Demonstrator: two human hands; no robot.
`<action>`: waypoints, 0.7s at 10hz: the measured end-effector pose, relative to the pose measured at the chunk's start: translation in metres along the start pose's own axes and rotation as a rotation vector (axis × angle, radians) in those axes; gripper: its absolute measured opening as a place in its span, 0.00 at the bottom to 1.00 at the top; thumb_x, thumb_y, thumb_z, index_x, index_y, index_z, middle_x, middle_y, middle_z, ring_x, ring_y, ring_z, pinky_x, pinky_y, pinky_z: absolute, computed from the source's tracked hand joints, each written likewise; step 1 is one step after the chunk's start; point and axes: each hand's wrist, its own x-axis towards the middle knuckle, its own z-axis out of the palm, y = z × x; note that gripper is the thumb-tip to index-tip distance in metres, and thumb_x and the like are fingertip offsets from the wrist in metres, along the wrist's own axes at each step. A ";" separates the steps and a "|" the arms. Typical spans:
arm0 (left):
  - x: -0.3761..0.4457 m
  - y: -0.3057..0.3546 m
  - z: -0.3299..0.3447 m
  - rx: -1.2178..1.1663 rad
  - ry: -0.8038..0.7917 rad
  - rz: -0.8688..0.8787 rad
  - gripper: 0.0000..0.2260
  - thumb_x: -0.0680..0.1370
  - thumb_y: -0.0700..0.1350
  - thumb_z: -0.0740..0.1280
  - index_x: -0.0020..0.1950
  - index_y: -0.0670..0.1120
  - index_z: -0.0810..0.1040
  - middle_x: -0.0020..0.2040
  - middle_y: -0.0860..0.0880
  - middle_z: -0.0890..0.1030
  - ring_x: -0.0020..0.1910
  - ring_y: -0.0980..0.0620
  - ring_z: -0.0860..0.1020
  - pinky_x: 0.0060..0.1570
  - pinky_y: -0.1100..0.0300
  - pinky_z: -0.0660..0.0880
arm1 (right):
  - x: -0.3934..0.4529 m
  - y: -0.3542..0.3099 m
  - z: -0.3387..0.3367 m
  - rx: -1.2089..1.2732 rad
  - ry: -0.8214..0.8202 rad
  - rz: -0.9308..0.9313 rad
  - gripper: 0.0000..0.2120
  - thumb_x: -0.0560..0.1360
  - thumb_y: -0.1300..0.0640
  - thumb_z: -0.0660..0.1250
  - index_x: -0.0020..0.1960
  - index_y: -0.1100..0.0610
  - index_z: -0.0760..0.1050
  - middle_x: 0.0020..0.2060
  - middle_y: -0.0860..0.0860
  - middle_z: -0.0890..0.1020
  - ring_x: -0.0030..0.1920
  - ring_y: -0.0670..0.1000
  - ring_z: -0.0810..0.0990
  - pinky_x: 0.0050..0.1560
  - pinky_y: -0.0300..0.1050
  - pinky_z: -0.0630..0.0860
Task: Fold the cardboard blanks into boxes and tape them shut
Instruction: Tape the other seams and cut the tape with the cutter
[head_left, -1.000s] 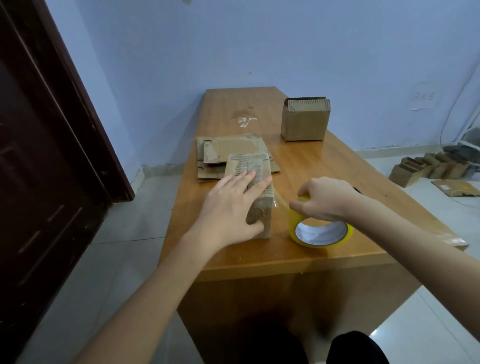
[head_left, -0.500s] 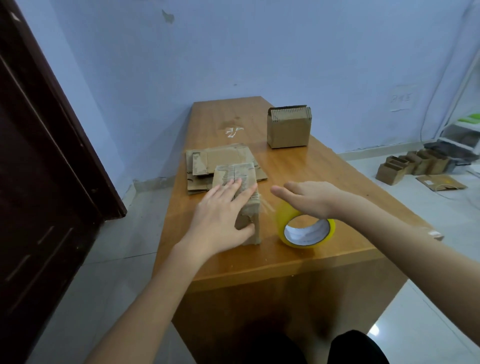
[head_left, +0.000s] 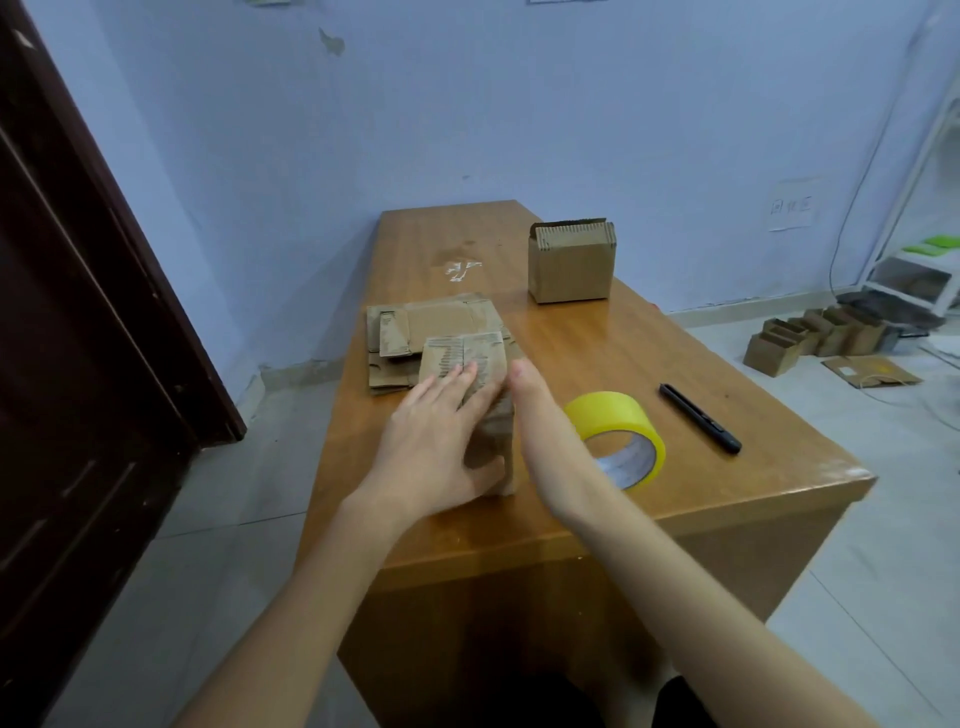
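Box (head_left: 488, 410) stands between our hands on the tabletop (head_left: 675, 374): our left hand (head_left: 436, 441) lies flat over its top and near side, fingers straight, and our right hand (head_left: 540, 431) presses edge-on against its right side, fingers straight. Tape roll (head_left: 618, 436) sits just right of that hand, flat blanks (head_left: 415, 332) lie beyond our left fingers.

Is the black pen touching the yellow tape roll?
Apart. The head view shows bare table between the black pen and the yellow tape roll.
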 end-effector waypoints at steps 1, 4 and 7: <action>0.000 0.001 0.000 -0.021 -0.020 0.007 0.44 0.63 0.68 0.46 0.78 0.53 0.51 0.78 0.48 0.53 0.76 0.53 0.51 0.74 0.58 0.45 | 0.000 0.015 0.022 0.110 0.081 0.083 0.49 0.65 0.24 0.55 0.77 0.51 0.53 0.73 0.46 0.65 0.74 0.46 0.62 0.74 0.52 0.57; 0.001 0.001 -0.002 0.029 -0.063 0.026 0.43 0.71 0.62 0.64 0.77 0.54 0.43 0.78 0.47 0.47 0.77 0.52 0.47 0.74 0.57 0.43 | -0.004 0.010 0.020 0.324 0.123 0.125 0.25 0.83 0.52 0.51 0.78 0.55 0.50 0.73 0.47 0.62 0.69 0.41 0.62 0.61 0.32 0.60; 0.001 0.003 0.007 0.086 0.027 -0.010 0.35 0.76 0.64 0.55 0.78 0.54 0.47 0.78 0.46 0.53 0.76 0.50 0.51 0.73 0.55 0.45 | -0.006 -0.003 -0.020 0.117 0.110 0.075 0.19 0.83 0.53 0.53 0.73 0.53 0.62 0.66 0.46 0.68 0.67 0.41 0.66 0.43 0.16 0.64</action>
